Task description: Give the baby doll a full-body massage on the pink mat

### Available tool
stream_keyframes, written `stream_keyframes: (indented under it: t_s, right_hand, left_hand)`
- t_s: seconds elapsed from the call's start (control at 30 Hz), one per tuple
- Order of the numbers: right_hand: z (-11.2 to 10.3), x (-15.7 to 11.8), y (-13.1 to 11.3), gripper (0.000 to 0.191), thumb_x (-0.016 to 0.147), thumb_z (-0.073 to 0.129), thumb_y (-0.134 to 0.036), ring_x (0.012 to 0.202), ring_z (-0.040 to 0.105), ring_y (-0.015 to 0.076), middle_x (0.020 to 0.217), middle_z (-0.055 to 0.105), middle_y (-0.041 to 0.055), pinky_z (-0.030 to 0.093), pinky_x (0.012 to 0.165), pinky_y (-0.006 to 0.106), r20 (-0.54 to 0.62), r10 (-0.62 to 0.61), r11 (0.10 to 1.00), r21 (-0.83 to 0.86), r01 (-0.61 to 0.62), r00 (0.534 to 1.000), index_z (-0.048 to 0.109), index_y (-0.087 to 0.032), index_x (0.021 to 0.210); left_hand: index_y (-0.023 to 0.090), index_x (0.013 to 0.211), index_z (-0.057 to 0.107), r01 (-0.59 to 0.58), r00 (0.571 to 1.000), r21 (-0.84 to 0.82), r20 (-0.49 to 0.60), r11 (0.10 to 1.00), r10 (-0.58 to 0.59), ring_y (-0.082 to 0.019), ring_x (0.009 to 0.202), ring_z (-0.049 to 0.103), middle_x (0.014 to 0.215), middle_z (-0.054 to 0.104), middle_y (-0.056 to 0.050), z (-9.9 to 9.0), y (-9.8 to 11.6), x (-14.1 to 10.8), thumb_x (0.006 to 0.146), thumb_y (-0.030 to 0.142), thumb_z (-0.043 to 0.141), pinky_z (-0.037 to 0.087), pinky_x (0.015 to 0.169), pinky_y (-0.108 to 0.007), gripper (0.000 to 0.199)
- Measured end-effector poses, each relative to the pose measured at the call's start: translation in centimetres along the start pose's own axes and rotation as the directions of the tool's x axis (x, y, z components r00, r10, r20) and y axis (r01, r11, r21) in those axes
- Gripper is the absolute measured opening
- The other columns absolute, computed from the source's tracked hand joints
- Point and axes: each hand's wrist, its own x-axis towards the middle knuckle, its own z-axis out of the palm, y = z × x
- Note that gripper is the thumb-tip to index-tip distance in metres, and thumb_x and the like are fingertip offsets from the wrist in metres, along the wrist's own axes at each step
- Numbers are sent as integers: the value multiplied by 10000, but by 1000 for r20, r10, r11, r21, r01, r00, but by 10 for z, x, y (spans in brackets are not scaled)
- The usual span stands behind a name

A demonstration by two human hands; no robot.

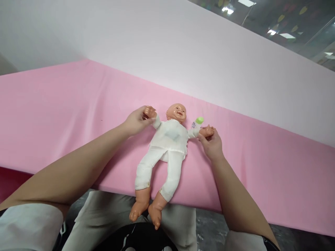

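A baby doll in a white cloth body lies on its back on the pink table cover. Its head points away from me and its feet hang over the near edge. My left hand grips the doll's hand and wrist on the left side of the picture. On the other side, my right hand has its fingers wrapped round the doll's other forearm. Both doll arms are spread outward. A small bottle with a green cap sits just behind the arm in my right hand, its lower part hidden.
A white wall runs behind the table. At the upper right, a glass pane shows reflected ceiling lights. My legs are beneath the table's near edge, with grey floor showing beside them.
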Motion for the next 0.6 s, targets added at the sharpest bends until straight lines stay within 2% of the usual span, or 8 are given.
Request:
stream_keyframes:
  t_s: [0.03, 0.1, 0.2, 0.27, 0.37, 0.4, 0.47, 0.6]
  right_hand:
    - [7, -6, -8, 327, 879, 822, -352, 1093, 690, 256, 1187, 715, 74, 594, 986, 431, 31, -101, 992, -71, 103, 994, 684, -290, 1169]
    - [22, -19, -21, 370, 887, 778, -241, 1217, 655, 295, 1284, 698, 72, 538, 1102, 494, 199, -266, 926, -218, 308, 943, 694, -321, 1238]
    - [40, -31, -30, 489, 849, 710, -110, 1228, 641, 331, 1382, 671, 76, 537, 1097, 547, 413, -397, 787, -307, 536, 819, 729, -345, 1277]
    - [46, -34, -31, 523, 846, 668, -74, 1174, 647, 327, 1404, 667, 77, 559, 1056, 558, 475, -423, 716, -347, 605, 772, 744, -342, 1289]
    - [48, -33, -28, 497, 873, 641, -86, 1145, 652, 306, 1408, 674, 83, 578, 1028, 541, 491, -441, 667, -380, 640, 751, 745, -309, 1305]
    - [46, -32, -27, 479, 886, 642, -103, 1161, 655, 301, 1404, 679, 86, 577, 1039, 532, 478, -450, 671, -376, 639, 754, 739, -299, 1312]
    - [41, -27, -22, 435, 913, 653, -156, 1190, 667, 289, 1372, 701, 86, 572, 1058, 509, 424, -451, 719, -348, 601, 785, 724, -289, 1321]
    - [22, -11, -5, 384, 931, 711, -343, 1079, 718, 258, 1225, 751, 81, 608, 960, 443, 156, -262, 920, -256, 295, 952, 693, -251, 1303]
  left_hand:
    - [235, 1095, 746, -150, 986, 138, 98, 979, 137, -212, 940, 691, 1038, 754, -43, 6, 4, -7, 716, 157, 866, 531, 844, -292, 405]
    - [256, 1078, 786, -340, 927, 301, 268, 891, 263, -236, 932, 711, 1001, 773, -41, 15, 8, -20, 709, 189, 867, 541, 857, -313, 384]
    - [269, 1004, 819, -482, 849, 380, 425, 789, 314, -272, 967, 736, 938, 787, -50, 21, 9, -27, 665, 189, 867, 540, 943, -350, 352]
    - [273, 1028, 817, -555, 800, 410, 503, 724, 328, -283, 1013, 738, 973, 798, -55, 21, 7, -26, 689, 213, 839, 525, 998, -378, 346]
    - [251, 1143, 784, -653, 734, 474, 588, 591, 340, -275, 1059, 721, 1089, 801, -64, 18, 2, -23, 811, 302, 744, 508, 1023, -407, 338]
    - [239, 1177, 771, -662, 732, 499, 589, 559, 342, -274, 1069, 713, 1115, 797, -70, 18, 0, -22, 844, 338, 718, 505, 1022, -410, 351]
    - [231, 1202, 758, -628, 771, 552, 540, 549, 338, -266, 1035, 704, 1116, 792, -67, 16, -1, -22, 881, 423, 689, 513, 974, -394, 380]
    - [235, 1162, 735, -378, 925, 593, 276, 711, 261, -223, 881, 679, 1045, 779, -33, 10, -1, -19, 886, 488, 670, 514, 813, -330, 379]
